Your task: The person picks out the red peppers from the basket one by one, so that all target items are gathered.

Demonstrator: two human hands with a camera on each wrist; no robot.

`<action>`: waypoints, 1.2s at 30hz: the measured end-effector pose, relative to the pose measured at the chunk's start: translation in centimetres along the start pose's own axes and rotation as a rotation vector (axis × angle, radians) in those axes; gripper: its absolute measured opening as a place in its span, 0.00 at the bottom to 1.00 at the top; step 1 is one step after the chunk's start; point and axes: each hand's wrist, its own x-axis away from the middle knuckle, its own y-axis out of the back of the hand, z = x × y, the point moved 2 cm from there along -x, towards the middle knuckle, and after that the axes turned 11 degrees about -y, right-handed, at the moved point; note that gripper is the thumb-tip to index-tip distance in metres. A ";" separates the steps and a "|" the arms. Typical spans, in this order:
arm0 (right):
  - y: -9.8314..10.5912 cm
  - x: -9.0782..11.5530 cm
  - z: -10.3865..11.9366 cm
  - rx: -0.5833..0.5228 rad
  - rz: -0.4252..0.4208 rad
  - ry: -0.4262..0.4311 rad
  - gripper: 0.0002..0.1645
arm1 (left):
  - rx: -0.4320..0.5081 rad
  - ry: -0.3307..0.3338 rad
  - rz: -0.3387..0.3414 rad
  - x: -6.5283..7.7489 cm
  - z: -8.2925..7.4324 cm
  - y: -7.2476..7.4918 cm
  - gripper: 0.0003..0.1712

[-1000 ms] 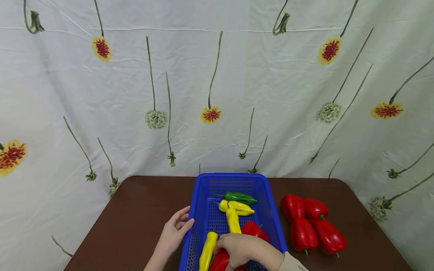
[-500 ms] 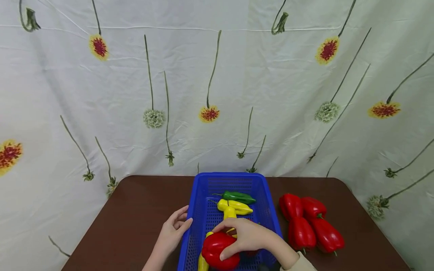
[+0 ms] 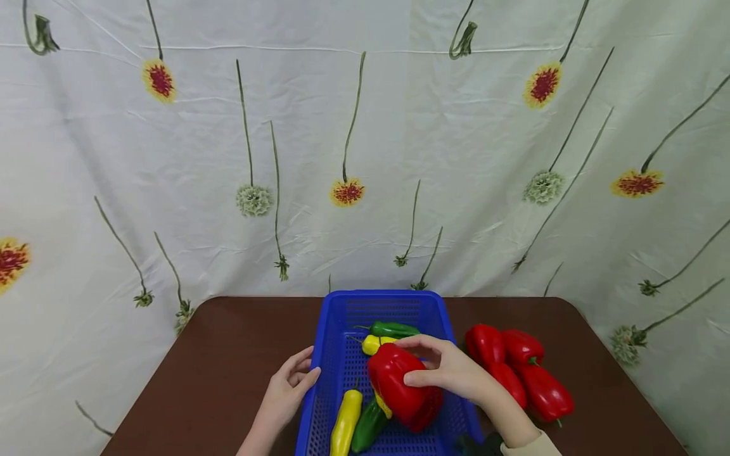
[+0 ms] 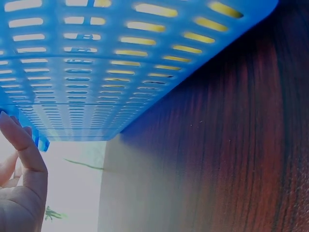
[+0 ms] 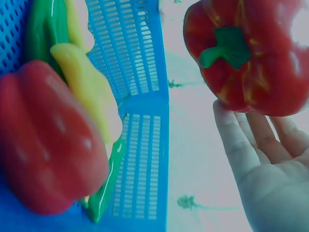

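Observation:
My right hand (image 3: 447, 370) grips a red bell pepper (image 3: 393, 377), thumb on its near side and fingers behind, over the blue basket (image 3: 317, 405). In the right wrist view this pepper's green stem (image 5: 231, 48) faces the camera. A second red bell pepper (image 5: 48, 140) lies in the basket, partly hidden in the head view. Long yellow peppers (image 3: 346, 421) and green peppers (image 3: 369, 424) lie about it. On the basket's left side, my left hand (image 3: 285, 392) holds the rim, thumb at the edge and fingers bent.
Several red bell peppers (image 3: 544, 389) are grouped on the brown table (image 3: 245, 354), right of the basket. A flower-print curtain (image 3: 308, 158) hangs behind the table. A dark object (image 3: 479, 443) shows at the bottom edge, below the right wrist.
My right hand has lifted the red bell pepper from the basket's near part and carried it up and to the right, uncovering a green pepper. My left hand stays at the rim.

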 end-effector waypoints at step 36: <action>9.2 10.8 -13.0 -0.272 -0.313 -0.411 0.49 | -0.096 -0.007 0.036 -0.2 -0.4 0.5 0.31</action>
